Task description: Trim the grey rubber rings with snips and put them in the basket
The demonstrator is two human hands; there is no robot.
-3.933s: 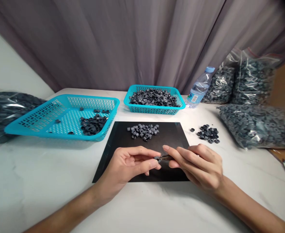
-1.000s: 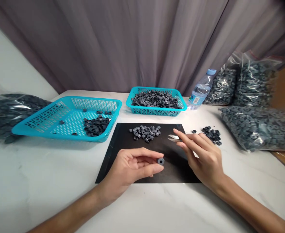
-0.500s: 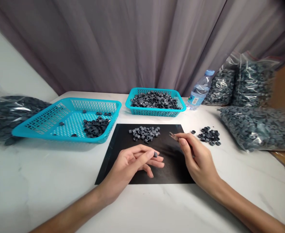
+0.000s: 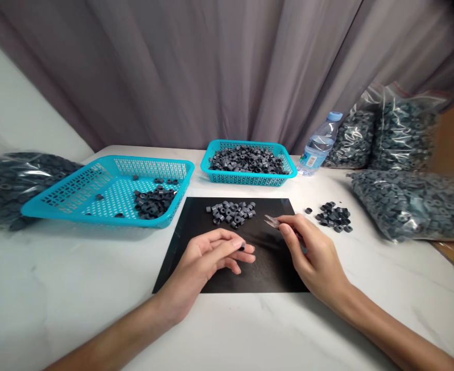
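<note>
Over the black mat [image 4: 265, 268], my left hand [image 4: 211, 257] pinches a small dark grey ring [image 4: 242, 247] between thumb and forefinger, with the other fingers loosely extended. My right hand [image 4: 315, 252] is closed on a pair of tweezers [image 4: 272, 221]; their tips point left and stand slightly apart, with nothing visible between them. The tweezers are apart from the ring. Just beyond my hands, a pile of short grey rings [image 4: 232, 212] lies on the mat.
A blue basket [image 4: 95, 220] on the left holds some rings; a smaller blue basket [image 4: 246, 180] at the back is fuller. Loose black rings [image 4: 335, 216] lie right of the mat. A water bottle [image 4: 317, 147] and bulging bags of rings [image 4: 416, 206] stand right, another bag [image 4: 14, 180] left.
My left hand has drawn slightly left with the ring, which has turned a little. The tweezers in my right hand have shifted slightly left and down.
</note>
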